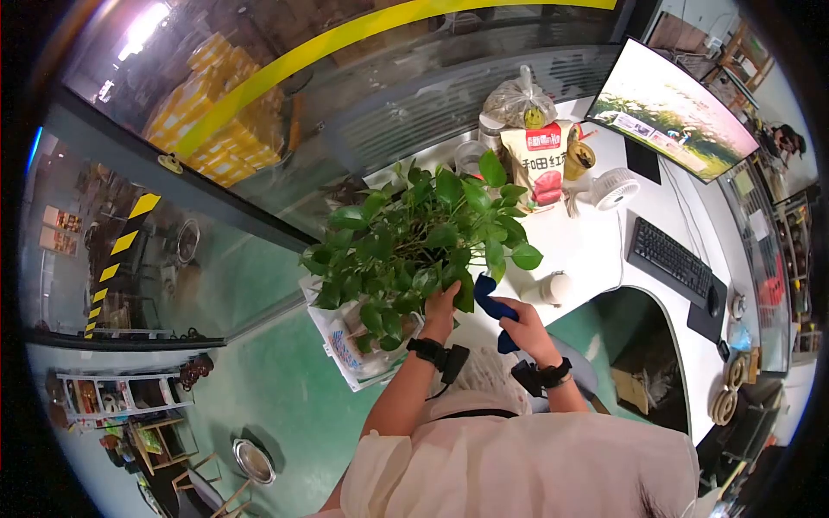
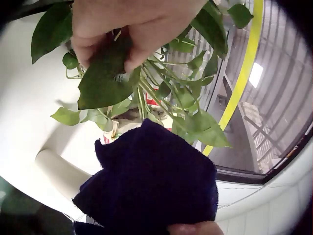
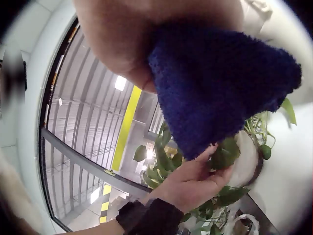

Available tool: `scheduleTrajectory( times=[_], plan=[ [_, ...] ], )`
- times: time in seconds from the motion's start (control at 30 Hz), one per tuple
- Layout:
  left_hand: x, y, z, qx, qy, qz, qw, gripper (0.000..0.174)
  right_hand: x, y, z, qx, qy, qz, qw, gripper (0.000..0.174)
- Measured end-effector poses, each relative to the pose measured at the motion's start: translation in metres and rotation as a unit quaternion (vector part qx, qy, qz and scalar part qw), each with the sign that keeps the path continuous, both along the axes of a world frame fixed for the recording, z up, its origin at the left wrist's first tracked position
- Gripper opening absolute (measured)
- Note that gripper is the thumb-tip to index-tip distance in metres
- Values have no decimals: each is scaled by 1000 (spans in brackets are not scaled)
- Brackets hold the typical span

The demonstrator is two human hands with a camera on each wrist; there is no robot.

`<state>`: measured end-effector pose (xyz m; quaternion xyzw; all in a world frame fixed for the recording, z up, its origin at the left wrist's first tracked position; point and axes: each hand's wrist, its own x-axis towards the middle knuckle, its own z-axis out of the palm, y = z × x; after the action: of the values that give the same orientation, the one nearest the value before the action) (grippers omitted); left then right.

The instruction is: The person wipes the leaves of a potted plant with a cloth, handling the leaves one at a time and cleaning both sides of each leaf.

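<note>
A bushy green potted plant [image 1: 414, 233] stands at the near left end of the white desk. My left hand [image 1: 441, 311] is at its near side and pinches a broad leaf [image 2: 108, 78] between thumb and fingers. In the right wrist view that leaf [image 3: 226, 153] shows at the left fingertips. My right hand [image 1: 528, 331] grips a dark blue cloth [image 1: 492, 298], just right of the plant. The cloth [image 2: 151, 178] hangs loosely folded below the leaf in the left wrist view. Part of a pale rounded pot [image 3: 246, 160] shows behind the leaves.
A white cylindrical container [image 1: 555, 288] lies on the desk [image 1: 596, 250] right of the cloth. Behind stand a red-and-cream food bag [image 1: 537, 164] and a small white fan [image 1: 609, 188]. A keyboard [image 1: 671, 259] and monitor [image 1: 678, 108] are farther right. A white bin [image 1: 332, 345] sits below the plant.
</note>
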<state>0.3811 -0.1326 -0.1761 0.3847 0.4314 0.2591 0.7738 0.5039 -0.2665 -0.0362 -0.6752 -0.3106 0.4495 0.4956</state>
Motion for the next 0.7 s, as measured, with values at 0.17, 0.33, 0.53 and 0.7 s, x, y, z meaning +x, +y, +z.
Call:
scheduleTrajectory(
  times=[0.17, 0.33, 0.53, 0.7],
  plan=[
    [-1, 5, 2, 2, 52, -24, 998, 42, -8, 33, -7, 14, -85, -12, 996, 40],
    [-1, 6, -14, 76, 85, -47, 992, 43, -14, 60, 15, -9, -132, -4, 991, 38],
    [1, 6, 16, -75, -23, -3, 997, 33, -15, 79, -35, 72, -305, 124, 942, 49],
    [1, 8, 38, -167, -113, 39, 979, 25, -15, 81, -55, 102, -371, 162, 909, 56]
  ],
)
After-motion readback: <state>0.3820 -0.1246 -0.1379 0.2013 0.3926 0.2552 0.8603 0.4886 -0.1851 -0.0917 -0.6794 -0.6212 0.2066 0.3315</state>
